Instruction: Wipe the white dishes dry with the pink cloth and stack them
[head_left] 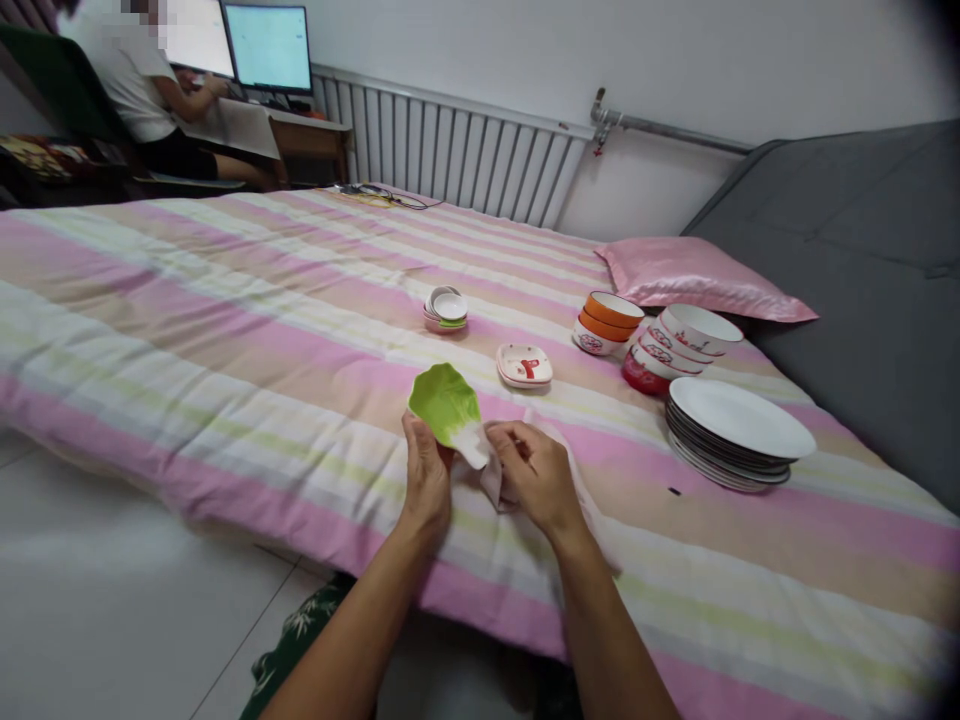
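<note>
My left hand point(427, 470) grips a green and white leaf-shaped dish point(442, 402) by its left edge, tilted above the bed's front part. The white stem end of the dish points toward my right hand point(536, 475). That hand is closed on a pale cloth point(495, 487), pressed near the stem; the rest of the cloth trails beneath my right wrist. Just beyond the dish lie small square dishes point(524, 368) with a red picture. Farther back sits a pile of small saucers point(446, 308).
To the right stand orange bowls point(611, 318), white and red bowls point(679, 350) and a stack of plates point(739, 425). A pink pillow point(697, 272) lies behind them on the striped bed point(225, 330). Cables point(386, 195) lie at the far edge. A person point(142, 85) sits at a desk, back left.
</note>
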